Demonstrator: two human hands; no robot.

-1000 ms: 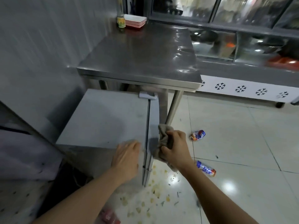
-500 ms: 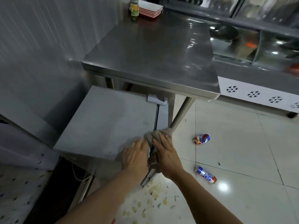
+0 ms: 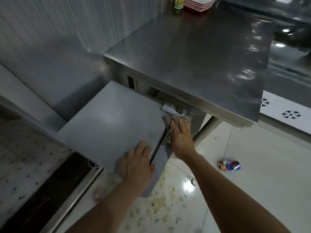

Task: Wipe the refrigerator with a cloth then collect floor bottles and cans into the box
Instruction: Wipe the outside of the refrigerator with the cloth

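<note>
The right hand lies flat with straight fingers close together, pressing a crumpled grey-brown cloth against the far front corner of the low grey box-shaped refrigerator, just below a small white hinge bracket. The cloth bunches out past the fingertips and hangs down the door edge under the palm. The left hand rests palm down on the near front corner of the refrigerator's flat top, its fingers straight and slightly spread, the thumb hooked over the dark door seam; it holds nothing. The refrigerator stands half under a stainless steel table, which carries a stack of red-and-white trays and a yellow-labelled bottle at its far edge. On the white tiled floor, a crushed red-and-blue can lies to the right of the right forearm, well apart from the refrigerator. Pale food scraps are scattered on the floor between the forearms
</note>
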